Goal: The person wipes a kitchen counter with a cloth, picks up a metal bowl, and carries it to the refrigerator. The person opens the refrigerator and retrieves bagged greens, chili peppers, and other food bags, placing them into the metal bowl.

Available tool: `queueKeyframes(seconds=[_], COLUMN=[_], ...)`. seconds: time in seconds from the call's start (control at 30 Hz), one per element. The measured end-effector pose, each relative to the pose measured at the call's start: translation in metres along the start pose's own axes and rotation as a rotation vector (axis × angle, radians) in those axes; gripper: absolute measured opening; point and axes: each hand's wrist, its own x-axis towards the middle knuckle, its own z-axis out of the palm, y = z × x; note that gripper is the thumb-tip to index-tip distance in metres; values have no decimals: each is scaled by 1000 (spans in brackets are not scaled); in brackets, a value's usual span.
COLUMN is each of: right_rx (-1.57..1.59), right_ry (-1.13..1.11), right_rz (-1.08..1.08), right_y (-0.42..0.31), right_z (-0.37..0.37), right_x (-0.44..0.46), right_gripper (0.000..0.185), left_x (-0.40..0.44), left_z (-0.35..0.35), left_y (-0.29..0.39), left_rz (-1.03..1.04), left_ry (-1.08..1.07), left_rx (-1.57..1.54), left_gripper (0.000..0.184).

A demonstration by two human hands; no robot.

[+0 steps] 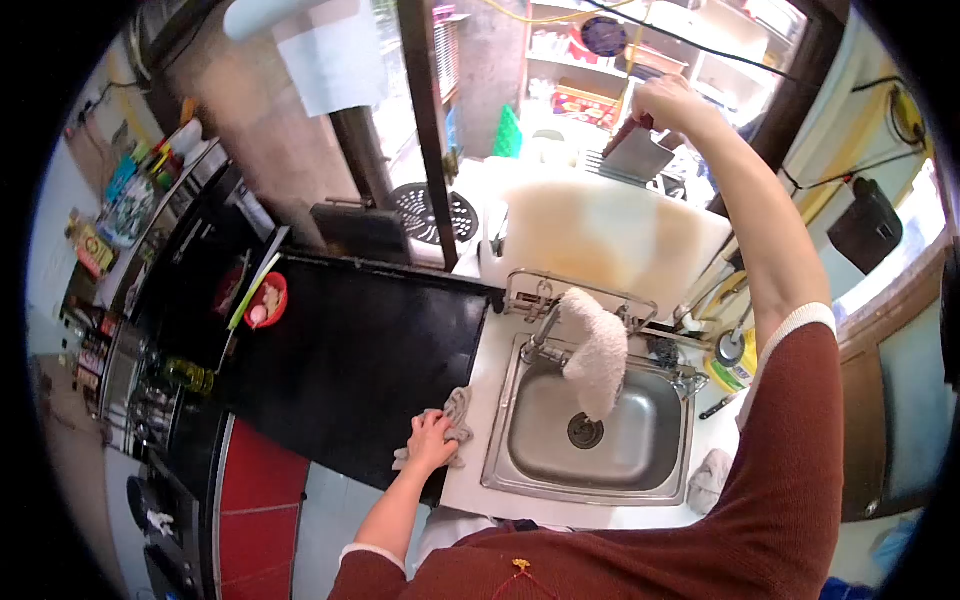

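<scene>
Taking the sink [505, 440] as our landmark, we log the right hand [665, 103] raised beyond its far side, at the end of an outstretched arm. Fingers are closed round the handle of a cleaver [640, 158], broad blade hanging below the fist, close to a slotted rack [597, 167]. We cannot tell whether blade and rack touch.

Left hand [430, 438]: left of the sink, on the near edge of the black surface [350, 350]. Fingers lie partly spread over a crumpled grey cloth [457, 420]; whether they also pinch it, we cannot tell.

Also noted: a large stained board [600, 235] standing upright behind the sink, between basin and cleaver; a pale towel [597, 350] over the tap, hanging into the basin; a red bowl [267, 300] far off to the left.

Risks, as we judge them: the reach is long and high, so wrist control may be poor. A blade entering at a slant could catch the rack or knock the board, which might topple toward the sink. If the handle is wet, it could turn in the fist and drop the edge. Weight on the left hand could make the cloth skid and upset balance.
</scene>
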Motion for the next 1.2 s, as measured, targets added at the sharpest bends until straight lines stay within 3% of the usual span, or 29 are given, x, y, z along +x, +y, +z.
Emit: queueKeyframes(seconds=[0.03, 0.1, 0.17, 0.23, 0.27, 0.33, 0.37, 0.43, 0.57, 0.63, 0.73, 0.87, 0.97, 1.03, 1.07, 1.2], right_rx=[-61, -11, 37, -18, 71, 75, 23, 102, 141, 207, 546, 770, 897, 885, 991, 1199], right_ry=[-28, 182, 56, 195, 164, 61, 257, 172, 490, 399, 395, 247, 65, 28, -70, -204], right_rz=[-22, -147, -44, -121, -76, -33, -102, -118, -246, -284, -483, -592, -614, -678, -590, -617], right_y=[-22, -13, -34, -35, -45, -60, -60, -54, -122, -172, -254, -363, -445, -493, -518, -592], right_z=[-15, 40, 43, 78, 78, 64, 73, 73, 1, -42, -86, -103, -73, -48, -53, -18], right_x=[-10, 17, 19, 26, 24, 17, 12, 15, -30, -60, -109, -159, -186, -207, -224, -277], right_gripper=[15, 2, 4, 3, 9, 3, 5, 5, 22, 27, 26, 23, 25, 28, 28, 26], left_x=[0, -1, -3, -1, -1, 0, -2, 0, -1, 2, -4, -38, -71, -99, -114, -167], left_z=[3, 6, -4, 1, 5, 7, 5, 9, 14, 16, 15, -1, -2, -7, -14, -27], left_y=[-2, -5, 6, -1, -4, -5, -4, -7, -12, -14, -9, -24, -45, -61, -75, -142], left_rz=[18, 3, -28, -34, -37, -44, -49, -27, -17, -19, -57, 54, 88, -9, -22, -153], left_ry=[19, 58, -9, -10, -14, -8, -10, 33, 45, 28, -1, -74, -41, -25, 37, 189], left_rx=[7, 14, -16, -4, -19, -34, -35, -31, -40, -83, -43, -16, -4, 33, 10, -53], left_gripper=[35, 35, 35, 36, 37, 38, 39, 40, 42, 42, 41, 36, 31, 30, 30, 33])
